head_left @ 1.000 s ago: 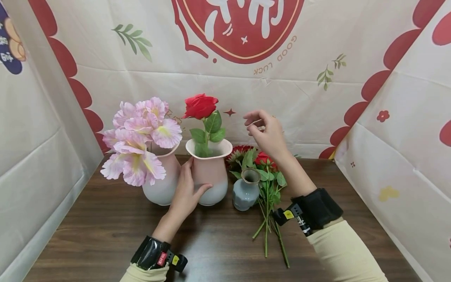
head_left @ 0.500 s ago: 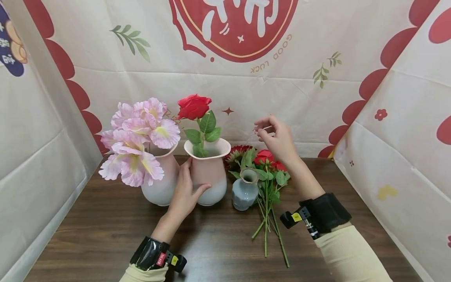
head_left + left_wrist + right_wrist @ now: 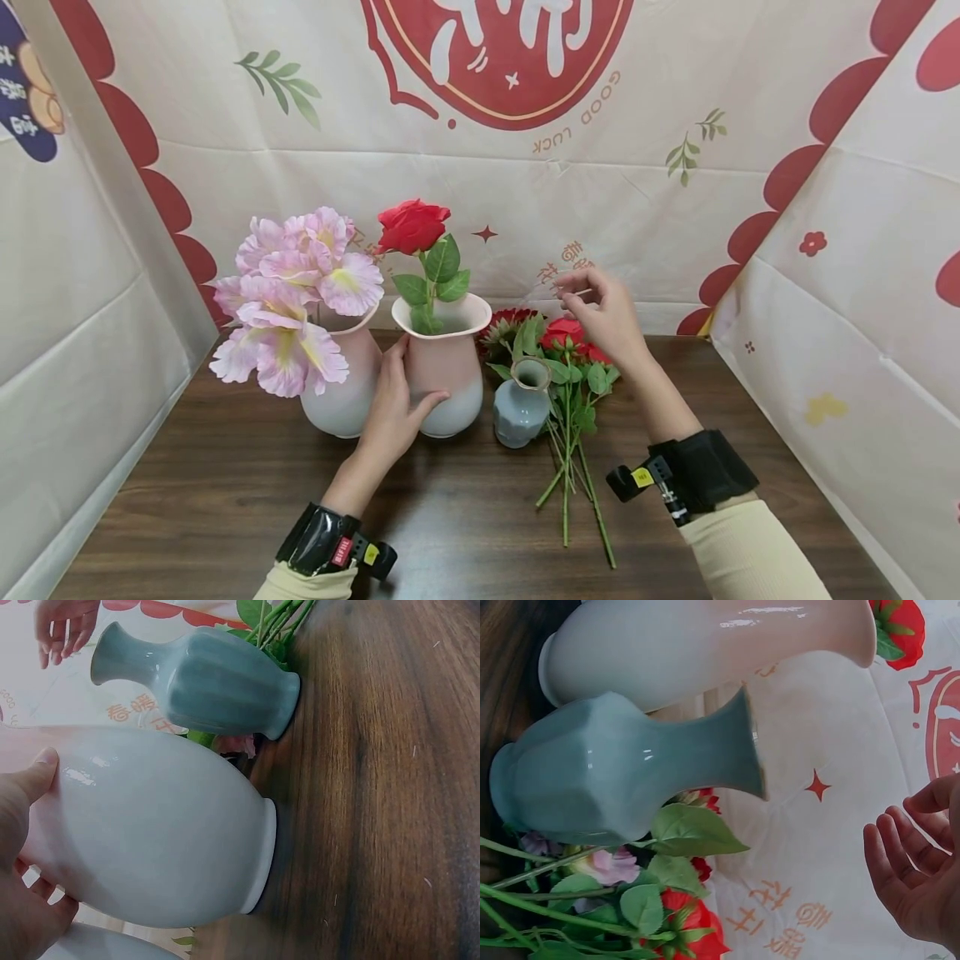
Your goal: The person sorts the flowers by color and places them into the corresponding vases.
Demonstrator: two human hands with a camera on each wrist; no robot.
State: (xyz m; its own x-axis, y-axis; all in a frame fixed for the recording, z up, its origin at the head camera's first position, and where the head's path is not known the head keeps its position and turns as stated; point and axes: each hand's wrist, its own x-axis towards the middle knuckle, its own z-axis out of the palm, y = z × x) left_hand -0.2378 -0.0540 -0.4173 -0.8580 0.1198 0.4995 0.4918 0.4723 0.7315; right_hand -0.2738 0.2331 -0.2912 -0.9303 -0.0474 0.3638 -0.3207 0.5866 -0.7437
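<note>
My left hand [image 3: 390, 408] grips the pink-and-white vase [image 3: 450, 367] in the middle, thumb across its front and fingers at its left side. A single red rose [image 3: 414, 227] with green leaves stands in that vase, leaning left. In the left wrist view the vase [image 3: 157, 825] rests on the wood, with the thumb on its wall. My right hand [image 3: 603, 317] hovers above the loose flowers, its fingers loosely bent. No object shows in that hand [image 3: 922, 862] in the right wrist view. Below and left of it stands a small blue-grey vase [image 3: 521, 412].
A second pink-and-white vase [image 3: 341, 392] holds pink-purple flowers [image 3: 292, 300] at the left. Behind and beside the small vase lie several red roses [image 3: 562, 333], their green stems [image 3: 581, 492] pointing toward me. A printed cloth [image 3: 480, 192] hangs behind the wooden table [image 3: 225, 500].
My right hand has moved right and down, away from the standing rose. That rose now leans a little more left. My left hand has stayed on the middle vase.
</note>
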